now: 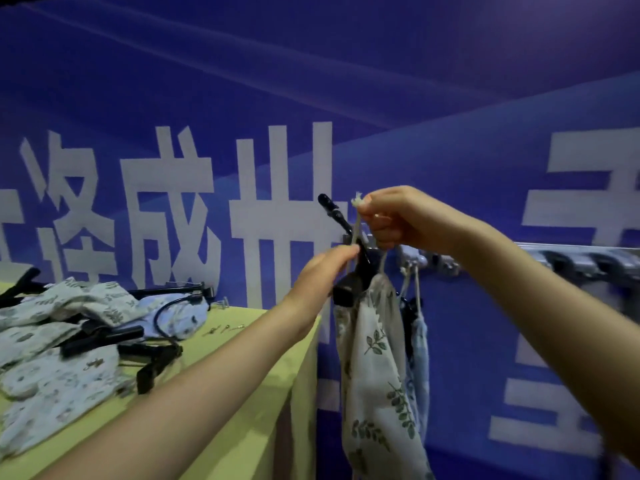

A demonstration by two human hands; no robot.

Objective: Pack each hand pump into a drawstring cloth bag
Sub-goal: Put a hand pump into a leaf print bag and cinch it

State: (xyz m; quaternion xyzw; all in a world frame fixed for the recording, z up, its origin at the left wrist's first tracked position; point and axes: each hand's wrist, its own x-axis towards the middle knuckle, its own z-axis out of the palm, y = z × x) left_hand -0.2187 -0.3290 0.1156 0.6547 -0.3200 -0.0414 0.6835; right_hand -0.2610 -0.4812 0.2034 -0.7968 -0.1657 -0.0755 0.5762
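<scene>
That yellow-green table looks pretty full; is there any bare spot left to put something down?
Yes. The yellow-green table is bare along its right end, between the pale-blue cloth bag and the table's corner, save a few small metal clips. The near front edge under the left hand's forearm also looks bare. The left part is crowded with printed cloth bags and black hand pumps.

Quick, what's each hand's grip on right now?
Left hand: pinching the pale drawstring cord of the leaf-print cloth bag.
Right hand: closed on the same cord's knotted end.
</scene>
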